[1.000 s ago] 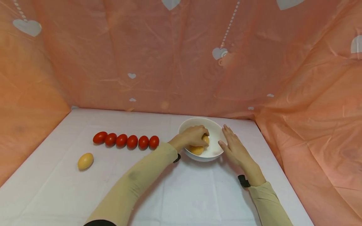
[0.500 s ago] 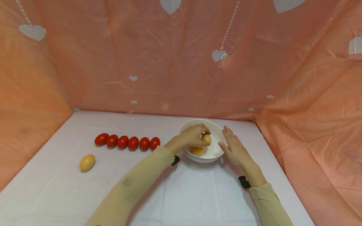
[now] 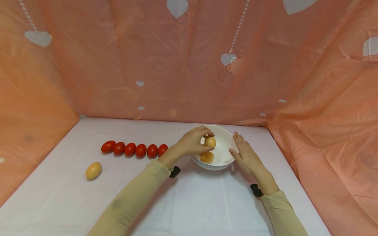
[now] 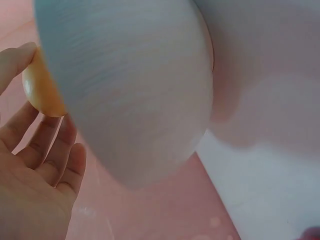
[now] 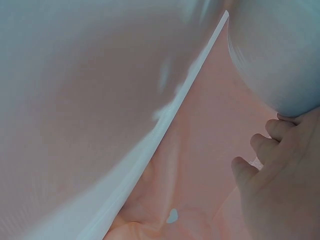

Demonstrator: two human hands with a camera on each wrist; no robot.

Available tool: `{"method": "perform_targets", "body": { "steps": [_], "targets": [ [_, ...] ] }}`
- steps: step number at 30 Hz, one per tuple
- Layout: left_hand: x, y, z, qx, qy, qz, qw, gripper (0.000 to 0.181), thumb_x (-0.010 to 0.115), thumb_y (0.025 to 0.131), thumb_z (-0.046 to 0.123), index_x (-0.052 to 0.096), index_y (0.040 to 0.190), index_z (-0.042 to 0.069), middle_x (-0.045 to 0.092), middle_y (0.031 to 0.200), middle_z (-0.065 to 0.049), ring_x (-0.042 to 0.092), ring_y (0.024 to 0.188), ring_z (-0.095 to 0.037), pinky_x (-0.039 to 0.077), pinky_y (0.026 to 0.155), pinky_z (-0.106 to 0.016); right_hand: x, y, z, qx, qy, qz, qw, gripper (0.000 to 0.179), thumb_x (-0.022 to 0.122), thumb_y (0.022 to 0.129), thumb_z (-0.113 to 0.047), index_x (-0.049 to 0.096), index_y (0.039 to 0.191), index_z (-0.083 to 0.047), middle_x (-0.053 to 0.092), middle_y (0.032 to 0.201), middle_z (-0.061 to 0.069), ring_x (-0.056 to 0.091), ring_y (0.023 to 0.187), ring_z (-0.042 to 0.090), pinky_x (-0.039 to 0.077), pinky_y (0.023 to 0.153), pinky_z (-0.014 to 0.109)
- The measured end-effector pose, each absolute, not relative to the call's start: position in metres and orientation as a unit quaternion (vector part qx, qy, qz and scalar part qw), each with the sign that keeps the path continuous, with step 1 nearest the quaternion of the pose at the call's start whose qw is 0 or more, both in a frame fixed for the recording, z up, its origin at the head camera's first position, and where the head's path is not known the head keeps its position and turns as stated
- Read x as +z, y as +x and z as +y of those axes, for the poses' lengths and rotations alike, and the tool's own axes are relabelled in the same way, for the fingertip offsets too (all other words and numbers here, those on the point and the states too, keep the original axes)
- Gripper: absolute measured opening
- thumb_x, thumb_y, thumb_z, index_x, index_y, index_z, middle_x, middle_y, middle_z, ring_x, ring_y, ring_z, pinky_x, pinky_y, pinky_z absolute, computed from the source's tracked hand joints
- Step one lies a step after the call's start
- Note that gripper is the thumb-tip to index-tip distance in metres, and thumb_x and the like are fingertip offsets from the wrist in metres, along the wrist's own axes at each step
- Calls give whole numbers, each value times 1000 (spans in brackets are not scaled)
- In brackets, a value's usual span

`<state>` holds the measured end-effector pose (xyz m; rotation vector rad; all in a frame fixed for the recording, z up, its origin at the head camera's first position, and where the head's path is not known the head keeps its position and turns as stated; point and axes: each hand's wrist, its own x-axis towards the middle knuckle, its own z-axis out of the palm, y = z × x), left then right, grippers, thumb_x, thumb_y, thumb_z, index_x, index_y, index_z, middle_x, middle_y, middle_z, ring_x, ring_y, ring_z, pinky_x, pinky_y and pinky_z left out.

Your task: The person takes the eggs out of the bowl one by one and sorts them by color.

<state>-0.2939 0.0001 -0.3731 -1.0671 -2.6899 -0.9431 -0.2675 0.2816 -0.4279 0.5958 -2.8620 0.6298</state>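
My left hand [image 3: 194, 141] pinches a yellow egg [image 3: 210, 141] between thumb and fingers, over the left side of a white bowl [image 3: 225, 141]. From the left wrist, that egg [image 4: 42, 87] shows partly behind the bowl's outer wall [image 4: 135, 95], with the thumb above it and the fingertips below. Inside the bowl another yellow egg [image 3: 207, 157] lies near the front left. My right hand [image 3: 247, 155] rests against the bowl's right rim, fingers straight. The right wrist view has this hand [image 5: 285, 165] right at the bowl's side [image 5: 280, 60].
Several red egg-shaped things [image 3: 130, 149] form a row left of the bowl. One more yellow egg [image 3: 94, 170] lies alone in front of the row's left end. A white cloth covers the table [image 3: 195, 203]; an orange curtain [image 3: 183, 65] with hearts encloses its back and sides.
My left hand has drawn back leftward within the bowl toward its left rim, bringing the gripped yellow egg along. The right hand keeps its place at the rim. The view has shifted slightly.
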Motion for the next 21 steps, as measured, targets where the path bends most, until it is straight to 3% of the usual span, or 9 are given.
{"method": "perform_targets", "body": {
  "steps": [21],
  "targets": [
    [-379,-262,-90,-352,-352,-861,104,43,88,84,18,71,122,10,64,123,2,60,114,-14,50,105,-36,-431,-267,282,219,205,-950,82,70,44,111,-38,24,161,6,16,171,20,14,157,45,14,124,62]
  ]
}}
